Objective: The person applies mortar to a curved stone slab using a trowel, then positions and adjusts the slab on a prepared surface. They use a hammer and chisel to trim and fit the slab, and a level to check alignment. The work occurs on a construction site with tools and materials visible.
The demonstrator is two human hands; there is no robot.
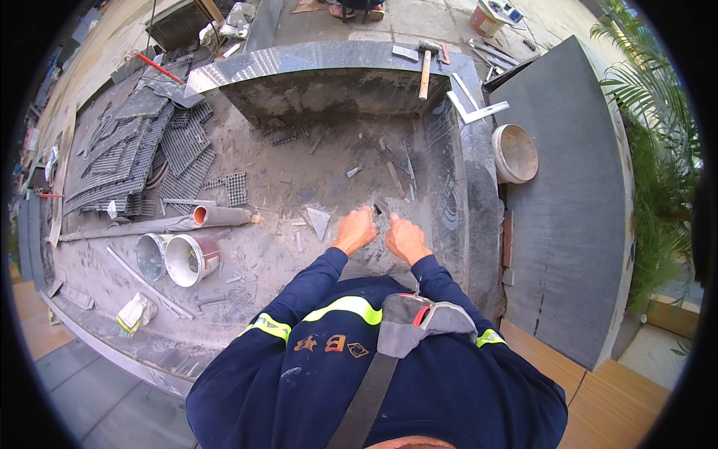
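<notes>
My left hand (355, 229) and my right hand (404, 239) are close together over the dusty stone basin floor, fingers curled closed. A small dark piece (378, 205) is at the left hand's fingertips; whether it is held is unclear, and what the right fingers hold is hidden. Just left of them lies a pale triangular offcut (318, 222). Thin strips (396, 176) and other scraps lie beyond my hands.
Grid panels (134, 150), a pipe (224, 216), two buckets (192, 258) and a glove (138, 310) lie left. A hammer (425, 71) and square (475, 112) rest on the stone ledge (299, 54). Another bucket (514, 150) stands right. A person's feet (359, 9) show at the top.
</notes>
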